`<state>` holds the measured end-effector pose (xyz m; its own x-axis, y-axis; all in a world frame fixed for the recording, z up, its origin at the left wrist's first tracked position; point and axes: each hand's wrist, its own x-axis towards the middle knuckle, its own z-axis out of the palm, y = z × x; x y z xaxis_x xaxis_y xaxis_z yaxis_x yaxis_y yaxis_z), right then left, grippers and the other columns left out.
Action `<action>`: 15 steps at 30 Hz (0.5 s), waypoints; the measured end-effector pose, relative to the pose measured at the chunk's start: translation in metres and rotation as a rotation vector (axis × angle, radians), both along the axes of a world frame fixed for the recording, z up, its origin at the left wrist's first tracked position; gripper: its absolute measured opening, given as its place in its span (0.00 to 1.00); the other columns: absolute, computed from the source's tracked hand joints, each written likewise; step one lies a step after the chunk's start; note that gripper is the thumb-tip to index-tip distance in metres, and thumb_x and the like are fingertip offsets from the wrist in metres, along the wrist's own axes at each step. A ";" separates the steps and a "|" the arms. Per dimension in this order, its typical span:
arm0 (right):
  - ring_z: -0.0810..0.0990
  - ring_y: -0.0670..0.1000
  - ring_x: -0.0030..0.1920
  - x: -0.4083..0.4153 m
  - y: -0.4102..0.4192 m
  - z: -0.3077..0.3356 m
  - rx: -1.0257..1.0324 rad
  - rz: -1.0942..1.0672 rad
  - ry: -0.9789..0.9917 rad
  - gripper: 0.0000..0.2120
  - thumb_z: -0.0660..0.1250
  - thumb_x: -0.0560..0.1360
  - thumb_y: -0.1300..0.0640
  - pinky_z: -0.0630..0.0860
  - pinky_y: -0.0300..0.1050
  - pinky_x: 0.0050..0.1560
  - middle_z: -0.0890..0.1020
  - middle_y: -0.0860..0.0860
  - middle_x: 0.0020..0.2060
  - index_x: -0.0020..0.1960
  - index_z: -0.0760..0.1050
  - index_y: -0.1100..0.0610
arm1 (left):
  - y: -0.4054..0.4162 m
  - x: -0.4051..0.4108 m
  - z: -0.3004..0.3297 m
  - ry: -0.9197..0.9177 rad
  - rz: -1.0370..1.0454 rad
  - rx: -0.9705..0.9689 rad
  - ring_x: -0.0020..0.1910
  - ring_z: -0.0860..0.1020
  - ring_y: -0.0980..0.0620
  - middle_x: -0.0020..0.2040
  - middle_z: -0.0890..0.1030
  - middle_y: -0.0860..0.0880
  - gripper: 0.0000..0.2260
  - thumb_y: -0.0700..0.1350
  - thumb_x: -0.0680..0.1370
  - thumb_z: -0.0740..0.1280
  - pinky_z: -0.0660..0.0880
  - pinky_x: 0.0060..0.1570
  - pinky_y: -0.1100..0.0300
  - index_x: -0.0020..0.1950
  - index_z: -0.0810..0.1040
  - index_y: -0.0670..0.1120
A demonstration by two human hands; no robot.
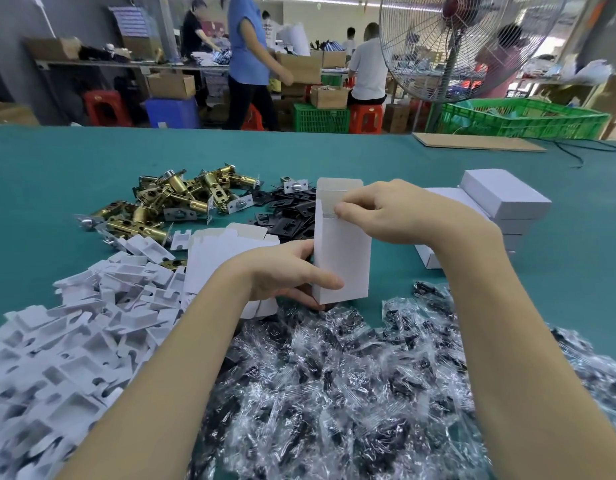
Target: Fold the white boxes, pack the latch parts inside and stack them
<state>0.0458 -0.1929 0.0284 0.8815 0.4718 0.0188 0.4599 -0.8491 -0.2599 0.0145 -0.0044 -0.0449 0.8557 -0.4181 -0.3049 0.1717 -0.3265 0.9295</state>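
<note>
- The left hand [285, 271] grips the lower part of a white box [341, 251], thumb laid across its front face and fingers curled round behind and under it — a firm grip on the box.
- The right hand [396, 213] pinches the box near its open upper end, thumb and fingers closed on the edge just below the raised top flap, which stands up behind the fingertips.
- The box is held upright above the worktop [57, 174], between the two hands, its bottom end just over the near clutter.
- Just left of the box lie flat unfolded white box blanks [226, 254], partly hidden by the left forearm.
- Beyond the box sits a heap of black plates [289, 213], and further left a pile of brass-coloured latch parts [171, 199] — some with silver faceplates.
- To the near left spreads a large heap of white paper inserts [74, 341], tumbled over each other.
- Across the near edge, beneath both forearms, lies a mass of small clear plastic bags [334, 393] with dark contents; what is inside cannot be told.
- To the right, behind the right hand, closed white boxes [504, 199] are stacked in a low pile.
- A flat sheet of cardboard [476, 142] lies at the far right of the teal worktop.
</note>
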 end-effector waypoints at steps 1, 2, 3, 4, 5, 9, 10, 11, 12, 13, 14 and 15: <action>0.75 0.45 0.45 0.000 -0.001 0.000 0.004 -0.007 0.011 0.15 0.54 0.84 0.38 0.68 0.48 0.42 0.79 0.41 0.40 0.46 0.77 0.33 | 0.000 0.000 0.000 0.000 -0.001 -0.002 0.54 0.84 0.50 0.61 0.81 0.49 0.21 0.39 0.78 0.73 0.83 0.49 0.58 0.68 0.72 0.51; 0.77 0.47 0.48 0.000 -0.002 0.000 -0.007 -0.007 0.022 0.16 0.54 0.84 0.37 0.69 0.47 0.42 0.81 0.43 0.45 0.53 0.80 0.38 | -0.001 0.000 0.000 -0.001 -0.001 -0.002 0.54 0.84 0.50 0.61 0.81 0.49 0.21 0.39 0.78 0.73 0.83 0.49 0.58 0.68 0.72 0.52; 0.78 0.49 0.52 0.000 -0.001 -0.001 -0.025 -0.002 0.035 0.20 0.54 0.83 0.36 0.70 0.45 0.44 0.83 0.46 0.50 0.58 0.80 0.44 | 0.000 0.000 0.000 -0.002 0.000 -0.002 0.54 0.84 0.50 0.61 0.81 0.49 0.21 0.39 0.78 0.73 0.83 0.50 0.58 0.67 0.72 0.52; 0.78 0.50 0.55 -0.001 -0.001 -0.001 -0.039 0.000 0.058 0.23 0.54 0.82 0.34 0.71 0.45 0.46 0.83 0.47 0.54 0.60 0.80 0.46 | 0.000 0.001 0.000 -0.003 0.000 -0.001 0.54 0.84 0.50 0.61 0.81 0.49 0.21 0.39 0.78 0.73 0.83 0.50 0.57 0.68 0.72 0.52; 0.78 0.51 0.57 -0.001 -0.001 0.000 -0.044 0.003 0.079 0.24 0.54 0.81 0.32 0.72 0.47 0.50 0.83 0.46 0.57 0.61 0.80 0.45 | 0.001 0.001 0.000 -0.004 -0.001 0.002 0.54 0.84 0.50 0.61 0.81 0.49 0.21 0.39 0.78 0.73 0.83 0.51 0.57 0.68 0.72 0.51; 0.77 0.43 0.44 -0.003 -0.004 0.002 -0.037 0.030 0.127 0.18 0.57 0.75 0.25 0.71 0.47 0.45 0.79 0.31 0.34 0.37 0.78 0.32 | 0.002 0.001 0.000 -0.015 -0.031 0.020 0.53 0.85 0.51 0.59 0.83 0.49 0.22 0.39 0.78 0.73 0.82 0.49 0.59 0.69 0.73 0.53; 0.75 0.42 0.40 -0.003 -0.003 0.002 -0.035 0.024 0.136 0.20 0.57 0.75 0.25 0.68 0.45 0.41 0.76 0.30 0.28 0.31 0.75 0.31 | 0.002 0.001 0.000 -0.016 -0.037 0.022 0.53 0.85 0.50 0.59 0.83 0.49 0.21 0.39 0.78 0.73 0.82 0.49 0.60 0.69 0.73 0.53; 0.73 0.42 0.37 -0.003 -0.002 0.002 -0.031 0.021 0.140 0.20 0.57 0.75 0.25 0.66 0.45 0.39 0.74 0.29 0.26 0.28 0.73 0.30 | 0.002 0.001 0.000 -0.017 -0.039 0.021 0.53 0.85 0.51 0.59 0.83 0.49 0.20 0.39 0.79 0.72 0.82 0.48 0.60 0.67 0.73 0.54; 0.72 0.41 0.37 -0.003 -0.002 0.001 -0.029 0.027 0.139 0.21 0.58 0.75 0.25 0.65 0.44 0.39 0.73 0.28 0.25 0.27 0.72 0.29 | 0.002 0.001 0.000 -0.018 -0.037 0.018 0.52 0.85 0.51 0.59 0.83 0.49 0.20 0.39 0.79 0.72 0.82 0.48 0.60 0.66 0.74 0.55; 0.72 0.41 0.37 -0.003 -0.002 0.001 -0.033 0.030 0.141 0.21 0.58 0.75 0.25 0.65 0.44 0.39 0.73 0.28 0.25 0.26 0.71 0.29 | 0.002 0.001 -0.001 -0.019 -0.035 0.014 0.52 0.85 0.52 0.58 0.83 0.50 0.19 0.39 0.79 0.72 0.82 0.47 0.61 0.65 0.74 0.55; 0.71 0.41 0.36 -0.002 -0.003 0.001 -0.036 0.027 0.144 0.21 0.59 0.75 0.25 0.65 0.44 0.39 0.74 0.31 0.25 0.26 0.71 0.30 | 0.002 0.001 -0.001 -0.018 -0.034 0.008 0.51 0.85 0.53 0.58 0.84 0.50 0.18 0.39 0.78 0.72 0.82 0.47 0.61 0.64 0.74 0.55; 0.71 0.40 0.36 -0.001 -0.003 0.001 -0.041 0.021 0.146 0.22 0.59 0.74 0.25 0.64 0.44 0.38 0.74 0.35 0.26 0.27 0.72 0.33 | 0.003 0.001 -0.001 -0.016 -0.032 0.003 0.50 0.85 0.54 0.58 0.84 0.50 0.18 0.39 0.78 0.73 0.82 0.46 0.62 0.63 0.74 0.56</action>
<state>0.0452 -0.1962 0.0297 0.8634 0.4879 -0.1284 0.4376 -0.8509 -0.2905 0.0156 -0.0018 -0.0461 0.8468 -0.4444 -0.2922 0.1458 -0.3342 0.9311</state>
